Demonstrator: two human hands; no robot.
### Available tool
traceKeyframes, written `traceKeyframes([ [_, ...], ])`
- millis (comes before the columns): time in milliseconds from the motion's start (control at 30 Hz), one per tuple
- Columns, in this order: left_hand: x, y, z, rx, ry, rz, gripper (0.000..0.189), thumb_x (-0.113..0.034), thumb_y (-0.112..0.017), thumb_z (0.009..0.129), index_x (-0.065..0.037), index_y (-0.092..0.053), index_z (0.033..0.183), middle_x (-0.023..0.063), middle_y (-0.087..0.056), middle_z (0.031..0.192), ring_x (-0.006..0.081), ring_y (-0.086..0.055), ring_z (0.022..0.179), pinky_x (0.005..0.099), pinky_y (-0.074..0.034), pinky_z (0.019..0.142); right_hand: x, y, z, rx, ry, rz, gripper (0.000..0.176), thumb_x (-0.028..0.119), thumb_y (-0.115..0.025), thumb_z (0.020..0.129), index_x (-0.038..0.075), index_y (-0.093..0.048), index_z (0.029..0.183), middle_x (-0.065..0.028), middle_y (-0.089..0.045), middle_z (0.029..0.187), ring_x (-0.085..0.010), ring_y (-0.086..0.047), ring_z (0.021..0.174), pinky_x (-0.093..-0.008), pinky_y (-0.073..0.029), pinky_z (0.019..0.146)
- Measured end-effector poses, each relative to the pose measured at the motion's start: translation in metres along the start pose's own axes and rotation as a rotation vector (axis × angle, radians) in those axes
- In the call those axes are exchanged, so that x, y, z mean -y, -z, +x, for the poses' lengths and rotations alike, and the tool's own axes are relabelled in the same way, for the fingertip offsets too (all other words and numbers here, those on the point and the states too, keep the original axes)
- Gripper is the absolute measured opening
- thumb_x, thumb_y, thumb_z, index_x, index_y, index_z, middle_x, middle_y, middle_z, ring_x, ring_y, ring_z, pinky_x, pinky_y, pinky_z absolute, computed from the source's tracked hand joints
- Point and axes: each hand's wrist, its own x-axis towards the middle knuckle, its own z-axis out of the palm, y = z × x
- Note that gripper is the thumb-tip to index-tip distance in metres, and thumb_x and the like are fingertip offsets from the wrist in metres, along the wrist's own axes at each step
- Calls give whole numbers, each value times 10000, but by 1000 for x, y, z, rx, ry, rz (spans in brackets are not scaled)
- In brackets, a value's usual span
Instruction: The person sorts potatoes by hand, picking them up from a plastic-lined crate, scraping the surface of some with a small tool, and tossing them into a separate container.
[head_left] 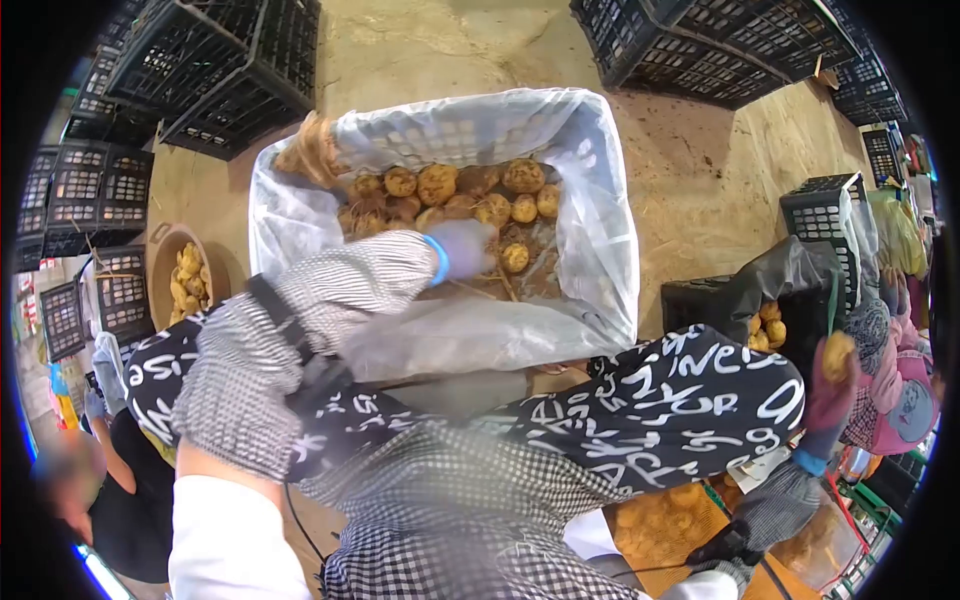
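Note:
A crate lined with clear plastic (pixel 600 250) stands on the ground in front of me, holding several lumpy yellow-brown roots (pixel 437 185). My left hand (pixel 465 245), in a pale glove with a blue cuff and a checked sleeve, reaches into the crate and hovers just over the roots. It is blurred, so I cannot make out whether it grips anything. My right hand (pixel 830 395), in a purple glove, is out at the right beyond my knee. It is closed around one yellow root (pixel 838 352).
Black plastic crates are stacked at the top left (pixel 215 70) and top right (pixel 720 40). A round basket (pixel 160 262) of roots stands at the left. A black bag-lined crate (pixel 790 285) sits at the right by a person in pink (pixel 900 390). Another person (pixel 110 490) crouches at the lower left.

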Motion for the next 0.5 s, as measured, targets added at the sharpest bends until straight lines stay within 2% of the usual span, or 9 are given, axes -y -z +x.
traceKeyframes([
  [33, -11, -12, 16, -9, 3, 48, 474, -293, -573, 867, -49, -542, 1272, 199, -619, 1142, 347, -613, 1088, 474, -464, 948, -15, 46, 4, -117, -116, -36, 478, 281, -550, 972, -3, -462, 1346, -172, -497, 1366, -276, -485, 1276, -429, -408, 1095],
  [67, -19, -25, 34, -21, 7, 98, 483, -292, -576, 866, -43, -526, 1277, 197, -603, 1167, 354, -611, 1086, 473, -470, 943, -32, 79, -5, -140, -28, -125, 414, 300, -547, 975, 23, -517, 1282, -131, -581, 1250, -241, -563, 1171, -383, -469, 1002],
  [100, -26, -39, 48, -117, 55, 135, 493, -284, -568, 874, -43, -483, 1296, 188, -565, 1228, 365, -602, 1098, 486, -493, 903, -42, 103, -9, -123, -153, -118, 352, 278, -544, 978, 40, -551, 1237, -99, -601, 1199, -217, -584, 1120, -340, -485, 951],
  [133, -30, -43, 65, -130, 80, 147, 481, -272, -570, 877, -42, -478, 1289, 188, -561, 1232, 361, -608, 1090, 483, -502, 888, -54, 139, -8, -300, 100, -272, 327, 253, -555, 971, 38, -567, 1217, -93, -599, 1185, -199, -589, 1088, -328, -491, 922],
  [200, -36, -49, 108, -151, 124, 178, 457, -248, -574, 884, -39, -470, 1276, 190, -555, 1240, 354, -620, 1074, 477, -519, 858, -43, 137, -12, -400, 95, -322, 299, 199, -546, 972, 18, -568, 1209, -108, -590, 1192, -205, -578, 1107, -343, -483, 951],
  [267, -20, -95, 182, -302, 516, -136, 467, -209, -600, 879, -35, -444, 1283, 202, -541, 1246, 367, -636, 1036, 445, -534, 840, -38, 121, -18, -208, 253, -653, 378, 186, -477, 999, -21, -494, 1314, -144, -526, 1337, -263, -505, 1253, -404, -407, 1062],
  [333, -22, -104, 194, -347, 485, -98, 453, -210, -605, 876, -55, -458, 1276, 209, -541, 1241, 383, -632, 1030, 436, -531, 848, -30, 41, -27, 21, 310, -249, 426, 193, -431, 1016, -36, -439, 1374, -165, -469, 1421, -300, -446, 1329, -438, -347, 1119],
  [467, -19, -90, 176, -384, 368, -55, 442, -219, -621, 859, -95, -485, 1261, 226, -540, 1226, 403, -620, 1031, 424, -520, 868, -3, -127, -36, 187, 384, -413, 503, 229, -364, 1030, -81, -348, 1425, -225, -395, 1470, -338, -384, 1376, -474, -275, 1157],
  [500, -25, -58, 145, -338, 292, -70, 449, -227, -627, 846, -104, -492, 1256, 230, -540, 1220, 399, -614, 1039, 426, -513, 877, 5, -156, -42, 276, 416, -360, 502, 225, -364, 1028, -93, -353, 1417, -234, -397, 1464, -346, -395, 1367, -477, -288, 1150],
])
